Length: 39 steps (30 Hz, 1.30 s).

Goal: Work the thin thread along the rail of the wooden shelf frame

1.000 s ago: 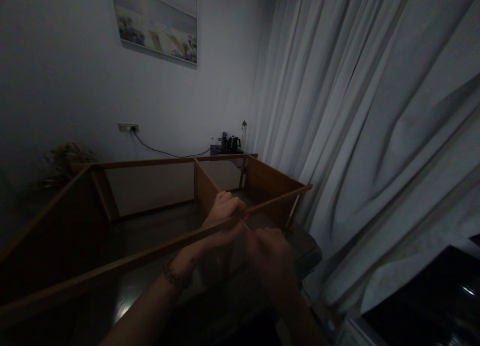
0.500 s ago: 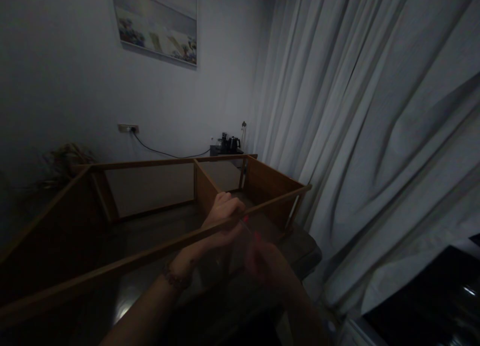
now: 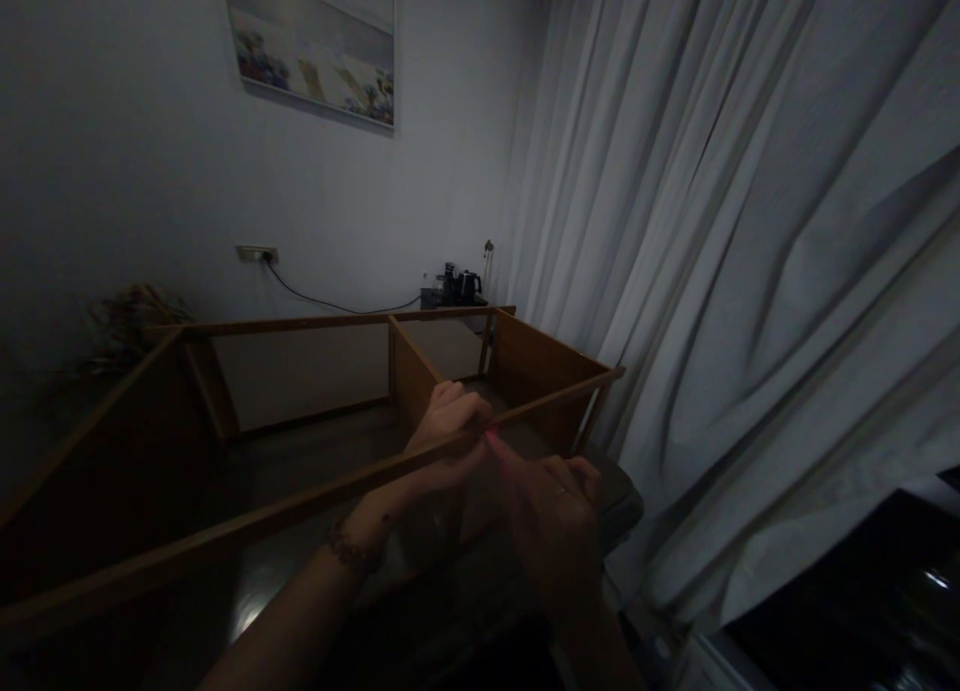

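My left hand (image 3: 446, 426) is closed around the front wooden rail (image 3: 315, 501) of a wooden frame, close to the middle divider panel (image 3: 415, 366). A beaded bracelet sits on that wrist. From the right, my right hand (image 3: 555, 496) reaches the same spot, its pink-nailed fingertips brought up to the rail's underside beside the left fingers. Its other fingers are half curled, with a ring on one. Whatever the right fingertips pinch is too dark and small to name.
The frame's end panel (image 3: 547, 351) rises at the right, above a dark surface. Pale curtains (image 3: 675, 221) hang close on the right. At the back, a black kettle (image 3: 468, 287) stands on a small stand, its cord (image 3: 322, 301) running to a wall socket (image 3: 256, 254).
My right hand has moved up to the rail, its fingers reaching farther forward. The thin, pale, stick-like thing at its fingertips is no longer distinguishable. My left hand stays in place.
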### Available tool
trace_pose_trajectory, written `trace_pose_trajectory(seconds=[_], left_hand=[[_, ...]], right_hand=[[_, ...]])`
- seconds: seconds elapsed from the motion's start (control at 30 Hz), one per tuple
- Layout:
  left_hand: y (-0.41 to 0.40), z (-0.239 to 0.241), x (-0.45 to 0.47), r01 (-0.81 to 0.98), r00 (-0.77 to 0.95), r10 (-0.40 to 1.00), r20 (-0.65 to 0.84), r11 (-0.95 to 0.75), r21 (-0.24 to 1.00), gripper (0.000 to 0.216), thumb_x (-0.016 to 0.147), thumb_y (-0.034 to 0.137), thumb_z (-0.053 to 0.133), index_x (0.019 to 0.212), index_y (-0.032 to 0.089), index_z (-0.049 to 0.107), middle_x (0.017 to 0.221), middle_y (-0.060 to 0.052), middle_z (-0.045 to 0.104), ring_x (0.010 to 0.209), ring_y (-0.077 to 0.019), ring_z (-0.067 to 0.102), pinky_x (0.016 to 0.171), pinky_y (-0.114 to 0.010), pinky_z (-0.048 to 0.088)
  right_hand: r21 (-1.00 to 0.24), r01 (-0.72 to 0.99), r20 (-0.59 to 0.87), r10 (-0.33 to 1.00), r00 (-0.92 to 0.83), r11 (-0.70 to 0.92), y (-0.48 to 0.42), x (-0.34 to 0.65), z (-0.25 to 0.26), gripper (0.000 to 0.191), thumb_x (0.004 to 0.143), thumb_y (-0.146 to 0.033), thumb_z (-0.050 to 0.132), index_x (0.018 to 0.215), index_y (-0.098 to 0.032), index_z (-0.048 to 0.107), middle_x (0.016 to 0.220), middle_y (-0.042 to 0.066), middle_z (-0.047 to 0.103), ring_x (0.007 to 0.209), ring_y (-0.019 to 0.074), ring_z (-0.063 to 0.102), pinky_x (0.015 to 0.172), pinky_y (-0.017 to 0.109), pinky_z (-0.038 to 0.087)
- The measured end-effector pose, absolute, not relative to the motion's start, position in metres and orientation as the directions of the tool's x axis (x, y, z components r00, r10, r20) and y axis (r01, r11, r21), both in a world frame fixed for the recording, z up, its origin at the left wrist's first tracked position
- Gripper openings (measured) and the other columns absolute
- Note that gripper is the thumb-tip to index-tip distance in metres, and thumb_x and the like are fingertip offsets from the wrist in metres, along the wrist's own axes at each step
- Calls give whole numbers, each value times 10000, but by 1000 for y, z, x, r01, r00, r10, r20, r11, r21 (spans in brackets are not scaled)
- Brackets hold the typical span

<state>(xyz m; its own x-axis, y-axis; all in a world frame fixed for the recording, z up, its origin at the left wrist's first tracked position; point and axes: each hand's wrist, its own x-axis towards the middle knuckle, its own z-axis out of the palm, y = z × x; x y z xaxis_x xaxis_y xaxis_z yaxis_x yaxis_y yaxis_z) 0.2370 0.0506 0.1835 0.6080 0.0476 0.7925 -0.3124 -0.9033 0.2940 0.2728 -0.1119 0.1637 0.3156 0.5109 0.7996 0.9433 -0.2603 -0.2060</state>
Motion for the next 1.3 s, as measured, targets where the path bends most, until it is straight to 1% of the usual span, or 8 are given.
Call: trace_pose_trajectory(seconds=[0.27,0.37,0.5,0.6,0.9,1.0,1.2,1.3], left_hand=[[42,181,233,-238,558,153,816,-912,334,85,784,189,420,718,218,467,749,-44,542,811,-227,463,800,-406,389],[49,180,237,-322,611,23,792,-906,275,35,750,220,464,716,223,460,677,-18,520,731,-212,460,761,-391,390],[60,178,243,-340,620,-20,784,-907,246,36,748,245,469,722,226,455,668,-15,524,717,-210,463,754,-389,381],[62,176,245,-336,622,-27,783,-912,236,20,740,222,472,732,225,453,669,-13,534,725,-209,467,759,-384,372],[64,172,246,-357,596,-28,803,-904,234,47,701,182,481,735,214,473,696,-18,512,738,-209,472,740,-379,381],[63,174,245,-371,600,-37,799,-898,238,70,688,163,476,735,215,472,690,-12,515,741,-205,484,755,-377,382],[60,178,243,-358,603,-25,797,-901,243,84,675,161,489,738,214,473,694,-16,526,745,-211,486,745,-376,378],[61,177,243,-347,619,-27,785,-906,242,110,657,155,499,739,221,468,696,-16,539,744,-213,478,746,-379,376]], right_hand=[[-482,876,714,577,397,-6,-110,273,165,258,918,-200,447,1071,-275,641,830,-18,668,817,156,557,764,319,316],[-594,804,666,577,473,27,-108,272,166,237,917,-216,462,935,-275,691,780,-14,661,799,161,570,754,318,349],[-673,736,636,567,523,76,-109,273,161,284,892,-247,518,1164,-284,587,1036,26,667,957,188,591,852,351,404],[-680,730,638,541,548,63,-111,276,156,280,889,-273,529,1167,-263,571,1221,58,603,1102,216,560,938,399,387],[-767,632,573,565,594,112,-114,279,152,292,886,-284,553,1177,-256,537,1072,43,691,1023,205,621,904,391,431],[-694,718,616,567,547,61,-115,280,156,258,891,-253,542,1143,-275,595,1094,32,681,1004,200,608,874,376,420],[-351,931,767,538,349,-102,-122,287,165,296,897,-199,510,1141,-307,637,876,15,696,857,195,555,809,368,364],[-419,903,736,548,398,-93,-122,292,164,283,908,-255,492,1135,-325,646,758,10,638,743,172,525,738,336,382]])
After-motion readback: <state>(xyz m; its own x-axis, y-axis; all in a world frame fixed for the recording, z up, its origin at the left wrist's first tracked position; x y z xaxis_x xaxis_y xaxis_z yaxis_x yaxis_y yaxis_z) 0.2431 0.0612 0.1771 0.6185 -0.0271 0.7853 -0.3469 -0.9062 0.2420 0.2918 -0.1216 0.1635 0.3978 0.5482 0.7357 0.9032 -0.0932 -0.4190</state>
